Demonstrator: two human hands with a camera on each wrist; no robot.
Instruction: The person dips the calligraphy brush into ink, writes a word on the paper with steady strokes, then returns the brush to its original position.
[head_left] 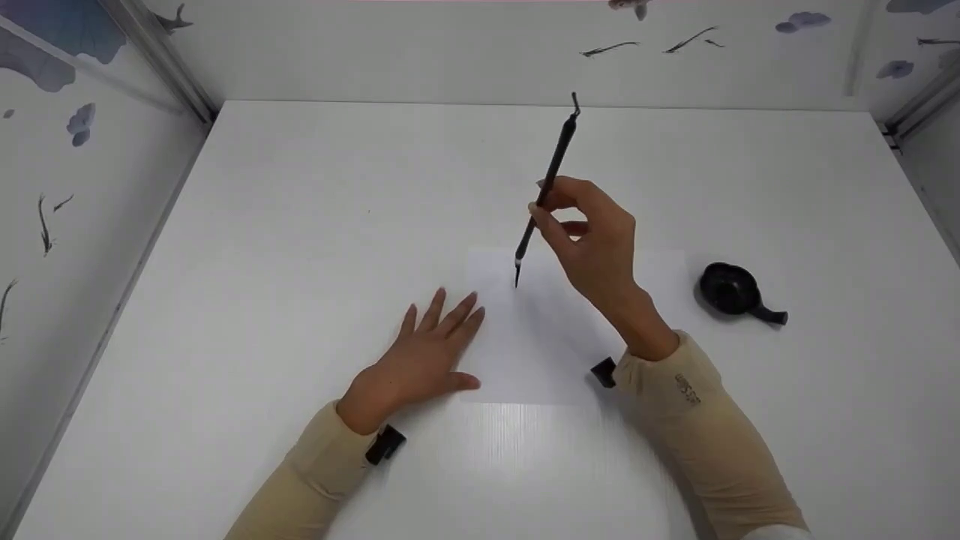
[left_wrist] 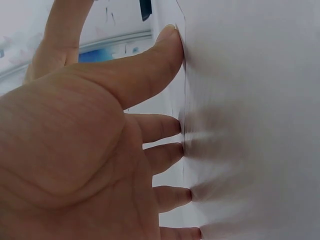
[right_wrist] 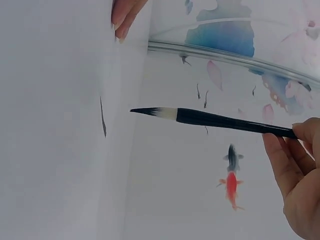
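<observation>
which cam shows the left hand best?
Head: the whole left hand is in frame from above, fingers spread. Left wrist shows its palm side close up but cropped; right wrist catches only fingertips at the top edge.

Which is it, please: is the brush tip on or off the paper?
Off: in the right wrist view, a gap separates the brush tip from the paper.

On the table [head_left: 300, 187], paper [head_left: 540, 367]; at its left edge, left hand [head_left: 420, 356]; above it, brush [head_left: 556, 159] in right hand [head_left: 600, 244]; to its right, dish [head_left: 748, 301].
</observation>
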